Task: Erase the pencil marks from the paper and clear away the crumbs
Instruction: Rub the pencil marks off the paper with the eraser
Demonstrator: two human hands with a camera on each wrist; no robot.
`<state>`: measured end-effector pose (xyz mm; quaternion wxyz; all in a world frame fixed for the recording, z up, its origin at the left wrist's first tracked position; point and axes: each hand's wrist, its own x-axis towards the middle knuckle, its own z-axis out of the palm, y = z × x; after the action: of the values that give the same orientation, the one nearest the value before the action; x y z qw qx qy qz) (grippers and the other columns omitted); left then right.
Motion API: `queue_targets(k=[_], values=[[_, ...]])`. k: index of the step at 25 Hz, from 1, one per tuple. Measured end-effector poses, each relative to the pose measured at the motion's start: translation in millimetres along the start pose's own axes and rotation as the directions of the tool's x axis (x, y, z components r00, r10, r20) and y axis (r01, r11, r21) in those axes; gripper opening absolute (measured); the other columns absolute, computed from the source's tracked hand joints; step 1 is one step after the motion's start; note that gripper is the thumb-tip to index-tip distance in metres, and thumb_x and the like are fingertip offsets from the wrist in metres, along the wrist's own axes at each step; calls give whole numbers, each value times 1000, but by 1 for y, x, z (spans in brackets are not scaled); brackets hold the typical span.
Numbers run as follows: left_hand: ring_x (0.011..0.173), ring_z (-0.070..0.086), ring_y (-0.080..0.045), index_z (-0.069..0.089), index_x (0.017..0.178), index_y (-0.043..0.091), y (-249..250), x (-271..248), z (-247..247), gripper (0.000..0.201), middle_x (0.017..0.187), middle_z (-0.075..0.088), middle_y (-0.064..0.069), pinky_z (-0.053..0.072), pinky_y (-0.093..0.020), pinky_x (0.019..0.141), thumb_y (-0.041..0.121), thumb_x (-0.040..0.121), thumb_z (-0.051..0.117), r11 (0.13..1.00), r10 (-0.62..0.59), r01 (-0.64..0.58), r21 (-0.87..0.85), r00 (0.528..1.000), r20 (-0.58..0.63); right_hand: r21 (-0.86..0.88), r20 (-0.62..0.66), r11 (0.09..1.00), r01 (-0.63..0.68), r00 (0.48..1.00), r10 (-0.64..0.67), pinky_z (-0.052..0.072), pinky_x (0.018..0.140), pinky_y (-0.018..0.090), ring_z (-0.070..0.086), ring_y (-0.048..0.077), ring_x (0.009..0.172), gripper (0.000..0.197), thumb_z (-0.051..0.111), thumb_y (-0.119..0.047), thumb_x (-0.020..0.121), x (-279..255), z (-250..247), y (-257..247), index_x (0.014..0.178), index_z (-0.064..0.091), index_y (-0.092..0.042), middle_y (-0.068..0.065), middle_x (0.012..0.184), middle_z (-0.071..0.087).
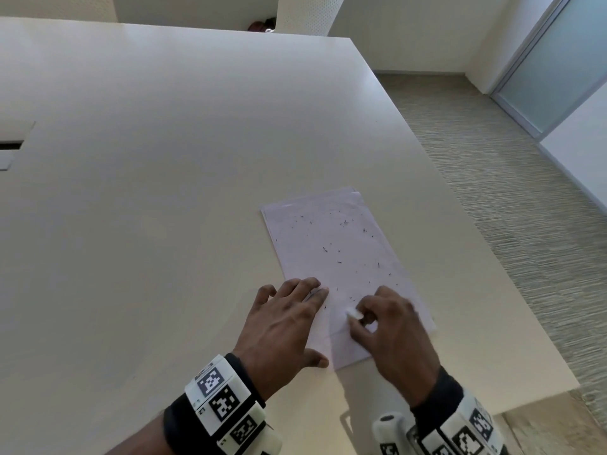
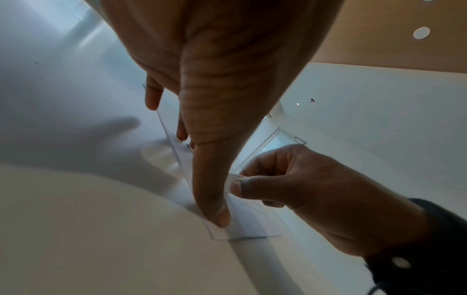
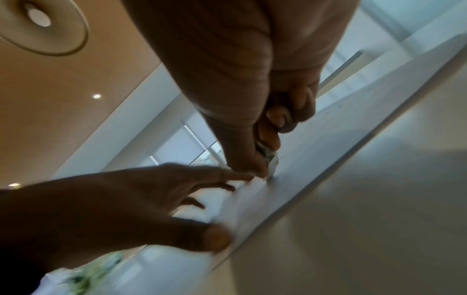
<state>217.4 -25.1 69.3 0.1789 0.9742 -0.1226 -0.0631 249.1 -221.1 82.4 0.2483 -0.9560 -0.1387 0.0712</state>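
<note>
A white sheet of paper [image 1: 338,254] lies on the pale table near its right edge, strewn with several dark eraser crumbs [image 1: 341,251]. My left hand [image 1: 289,323] rests flat on the paper's near left edge, fingers spread and straight, thumb [image 2: 217,211] pressing the near corner. My right hand [image 1: 391,326] pinches a small white eraser [image 1: 353,312] between thumb and fingers and holds its tip on the paper's near part. The eraser [image 3: 270,157] also shows in the right wrist view, touching the sheet [image 3: 252,199].
The table [image 1: 164,175] stretches far left and back, with a cable hatch [image 1: 10,146] at the left. Its right edge drops to a carpeted floor [image 1: 509,192]. A white chair back [image 1: 308,11] stands beyond the far edge.
</note>
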Motion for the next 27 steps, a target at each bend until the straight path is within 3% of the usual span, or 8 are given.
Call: queue_targets(k=[3, 7, 11, 16, 19, 23, 27], values=[[147, 10, -9, 15, 157, 30, 0, 0, -1, 102, 162, 13, 12, 11, -37, 118, 67, 78, 67, 1000, 2, -2, 3, 1000, 3, 66, 156, 995, 76, 984, -86, 51, 69, 22, 53, 1, 72, 20, 69, -41, 85, -17, 11, -16, 77, 64, -24, -13, 82, 52], [147, 10, -9, 15, 157, 31, 0, 0, 0, 103, 162, 13, 13, 11, -37, 117, 66, 76, 69, 1000, -6, 6, 12, 1000, 6, -4, -27, 1000, -28, 999, 27, 44, 62, 20, 52, 3, 65, 22, 72, -33, 84, -4, -9, 11, 69, 62, -21, -10, 74, 50], [147, 9, -6, 15, 157, 31, 1, 0, -2, 98, 162, 13, 13, 11, -36, 117, 67, 79, 64, 1000, 5, -5, 5, 1000, 2, 84, 154, 989, 122, 979, -134, 48, 67, 24, 53, 5, 71, 22, 72, -36, 83, -18, 17, -22, 73, 60, -21, -11, 82, 50], [146, 11, -8, 15, 157, 31, 1, 0, -1, 103, 161, 14, 13, 11, -36, 116, 68, 76, 67, 1000, 1, -1, 18, 1000, 4, 34, 24, 998, 53, 998, -54, 48, 65, 19, 53, 1, 69, 19, 69, -37, 87, -6, -1, 4, 75, 65, -24, -13, 80, 50], [147, 9, -8, 14, 157, 30, 1, 0, -2, 101, 162, 13, 12, 11, -37, 117, 68, 79, 65, 1000, 6, -6, 11, 1000, 12, 52, 170, 989, 141, 974, -148, 43, 66, 13, 53, 1, 74, 17, 69, -40, 87, -13, 6, -11, 81, 66, -25, -14, 84, 50], [146, 8, -9, 13, 157, 30, 0, 0, -1, 102, 162, 13, 12, 9, -37, 117, 68, 78, 65, 1000, 7, -8, 9, 1000, 16, 70, 92, 992, 109, 989, -115, 41, 66, 11, 52, -1, 75, 13, 69, -37, 88, 1, 6, -9, 89, 67, -24, -15, 86, 49], [147, 6, -8, 12, 157, 31, -1, 0, -3, 98, 163, 11, 12, 9, -37, 118, 68, 81, 62, 1000, 9, -9, 0, 1000, 22, 93, 239, 985, 147, 957, -166, 39, 67, 10, 51, 1, 80, 18, 69, -39, 87, 1, 10, -21, 92, 67, -23, -15, 91, 49]])
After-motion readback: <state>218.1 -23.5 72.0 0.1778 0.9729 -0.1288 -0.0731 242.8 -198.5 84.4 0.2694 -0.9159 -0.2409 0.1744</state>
